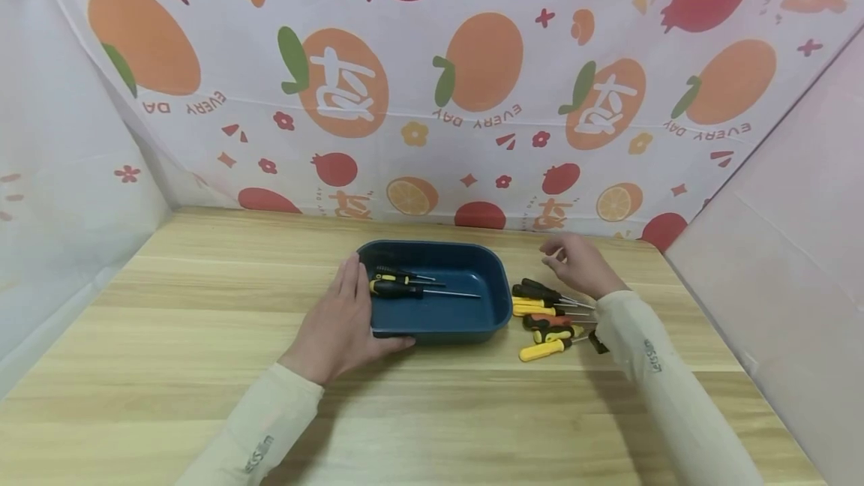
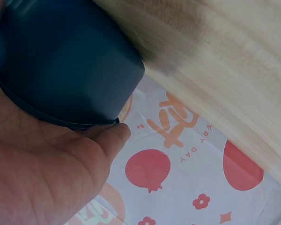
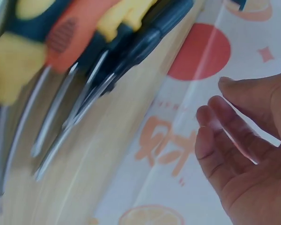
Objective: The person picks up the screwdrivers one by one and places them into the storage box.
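A person sits at a wooden table (image 1: 202, 366), the left hand (image 1: 340, 325) lying flat against the near left corner of a dark blue tray (image 1: 486, 321) — fingers straight along its wall, thumb at the front rim. Two black-and-yellow screwdrivers (image 1: 405, 285) lie inside the tray (toward its left end). The right hand (image 1: 580, 265) hovers empty, fingers loosely spread, just above a row of screwdrivers (image 1: 548, 317) lying on the table right of the tray — yellow, orange and black handles side by side.
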`<state>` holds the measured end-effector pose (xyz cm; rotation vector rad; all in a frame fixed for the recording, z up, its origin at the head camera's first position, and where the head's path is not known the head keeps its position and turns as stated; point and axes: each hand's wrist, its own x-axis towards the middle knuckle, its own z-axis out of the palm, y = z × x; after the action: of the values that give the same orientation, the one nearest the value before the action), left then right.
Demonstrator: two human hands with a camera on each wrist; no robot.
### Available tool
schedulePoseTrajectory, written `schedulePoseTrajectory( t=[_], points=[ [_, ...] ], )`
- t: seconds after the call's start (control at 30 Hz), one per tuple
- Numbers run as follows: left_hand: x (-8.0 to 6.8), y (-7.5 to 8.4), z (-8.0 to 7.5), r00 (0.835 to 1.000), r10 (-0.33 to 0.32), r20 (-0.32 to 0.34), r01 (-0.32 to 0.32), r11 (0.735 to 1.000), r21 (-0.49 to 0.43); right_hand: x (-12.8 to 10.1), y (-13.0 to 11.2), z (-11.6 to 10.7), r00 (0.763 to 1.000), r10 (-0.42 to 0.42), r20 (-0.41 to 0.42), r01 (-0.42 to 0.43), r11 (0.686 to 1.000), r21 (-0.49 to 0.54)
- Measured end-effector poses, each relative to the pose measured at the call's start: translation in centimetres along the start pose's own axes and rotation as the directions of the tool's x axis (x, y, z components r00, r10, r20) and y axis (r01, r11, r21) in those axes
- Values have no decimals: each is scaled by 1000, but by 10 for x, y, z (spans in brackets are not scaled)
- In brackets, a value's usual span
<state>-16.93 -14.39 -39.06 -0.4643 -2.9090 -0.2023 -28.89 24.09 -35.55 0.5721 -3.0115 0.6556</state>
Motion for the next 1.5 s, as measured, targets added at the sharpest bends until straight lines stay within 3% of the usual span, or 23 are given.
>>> schedulePoseTrajectory(
  t=[0.33, 0.67, 0.93, 1.5],
  points=[
    [-1, 0, -1, 1000, -3, -4, 3, 1000, -9, -8, 22, 6, 984, 56, 167, -46, 997, -61],
    [0, -1, 1, 1000, -5, 0, 5, 1000, -9, -6, 31, 16, 969, 71, 238, -51, 995, -86],
    [1, -2, 1, 1000, 5, -9, -5, 1000, -5, -4, 32, 18, 959, 129, 252, -109, 990, -91],
    [-3, 0, 1, 1000, 11, -29, -11, 1000, 0, -1, 31, 32, 974, 115, 196, -108, 993, -48]
  ],
)
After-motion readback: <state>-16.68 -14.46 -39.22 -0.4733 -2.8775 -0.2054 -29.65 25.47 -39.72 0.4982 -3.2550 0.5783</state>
